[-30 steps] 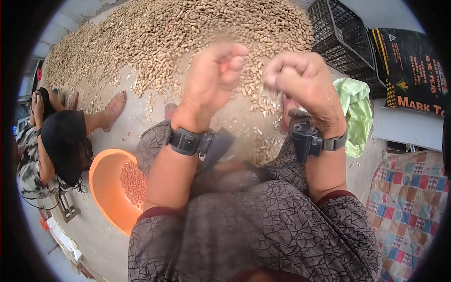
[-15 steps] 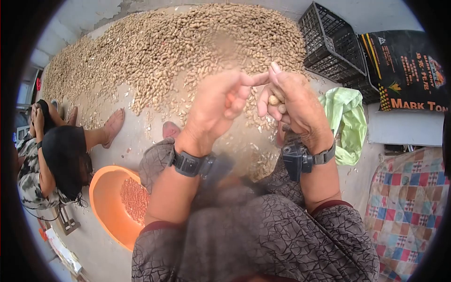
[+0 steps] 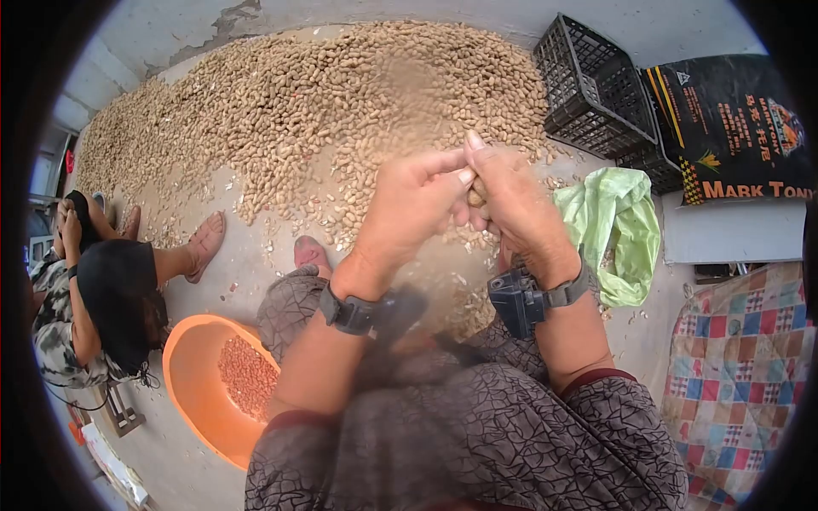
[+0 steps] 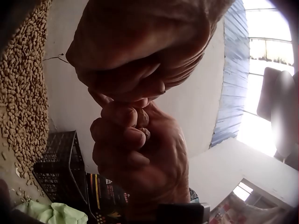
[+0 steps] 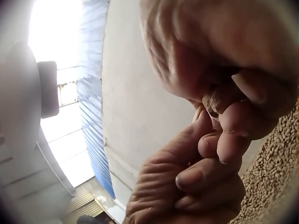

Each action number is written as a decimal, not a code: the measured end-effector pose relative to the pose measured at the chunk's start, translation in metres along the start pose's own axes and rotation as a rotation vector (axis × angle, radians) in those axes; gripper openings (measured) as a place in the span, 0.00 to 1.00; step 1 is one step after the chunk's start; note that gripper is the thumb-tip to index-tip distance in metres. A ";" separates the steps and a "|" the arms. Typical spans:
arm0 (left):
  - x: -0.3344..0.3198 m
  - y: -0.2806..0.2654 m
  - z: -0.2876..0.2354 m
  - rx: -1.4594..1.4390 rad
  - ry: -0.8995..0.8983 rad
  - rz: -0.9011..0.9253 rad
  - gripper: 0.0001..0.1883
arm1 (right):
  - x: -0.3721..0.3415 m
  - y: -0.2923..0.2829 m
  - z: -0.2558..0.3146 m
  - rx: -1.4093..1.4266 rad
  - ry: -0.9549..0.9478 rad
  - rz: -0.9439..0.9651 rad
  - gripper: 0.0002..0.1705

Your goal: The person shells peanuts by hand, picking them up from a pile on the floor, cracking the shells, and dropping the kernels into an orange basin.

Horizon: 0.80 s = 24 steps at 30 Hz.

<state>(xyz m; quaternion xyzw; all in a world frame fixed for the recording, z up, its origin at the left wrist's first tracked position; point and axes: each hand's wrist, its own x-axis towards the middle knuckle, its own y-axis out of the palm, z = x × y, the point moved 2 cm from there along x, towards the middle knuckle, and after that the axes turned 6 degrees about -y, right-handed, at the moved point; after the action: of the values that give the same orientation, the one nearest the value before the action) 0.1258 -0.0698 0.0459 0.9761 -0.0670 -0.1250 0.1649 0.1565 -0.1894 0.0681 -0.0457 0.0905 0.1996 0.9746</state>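
Note:
My two hands meet in front of my lap, thumbs and fingertips together. The right hand [image 3: 530,204] curls its fingers round a few unshelled peanuts [image 4: 142,119], their tan shells showing between its fingers in the left wrist view. My left hand [image 3: 407,209] has curled fingers, and its thumb and forefinger pinch at a peanut by the right thumb. In the right wrist view a pale piece of shell [image 5: 198,112] shows at the left thumb tip. The left palm is hidden. Beyond both hands spreads a large heap of unshelled peanuts [image 3: 281,111].
An orange basin [image 3: 192,387] with red shelled kernels [image 3: 247,375] stands left of my legs. Another person [image 3: 119,289] sits farther left. At right are black crates [image 3: 588,94], a green bag [image 3: 618,230], a black printed sack [image 3: 733,128] and a patchwork cloth [image 3: 737,375].
My hands were apart a second ago, then came together at the fingertips. A reddish kernel showed in the left palm earlier and is now hidden. The right hand turned and moved left.

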 end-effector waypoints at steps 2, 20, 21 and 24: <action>0.000 0.000 -0.001 -0.009 -0.030 -0.042 0.13 | -0.001 0.002 0.004 0.019 0.012 -0.005 0.25; 0.006 -0.012 0.010 -0.416 -0.037 -0.065 0.10 | 0.001 -0.002 0.007 0.032 -0.372 -0.113 0.10; 0.004 -0.011 0.007 -0.415 -0.035 -0.064 0.10 | -0.001 -0.003 0.010 0.020 -0.353 -0.107 0.10; 0.001 -0.005 0.002 -0.455 -0.064 0.043 0.08 | -0.003 -0.007 0.013 0.112 -0.352 -0.078 0.09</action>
<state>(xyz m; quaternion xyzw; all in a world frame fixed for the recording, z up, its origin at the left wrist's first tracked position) 0.1268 -0.0659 0.0418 0.9077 -0.0629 -0.1641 0.3810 0.1587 -0.1950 0.0816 0.0406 -0.0724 0.1610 0.9835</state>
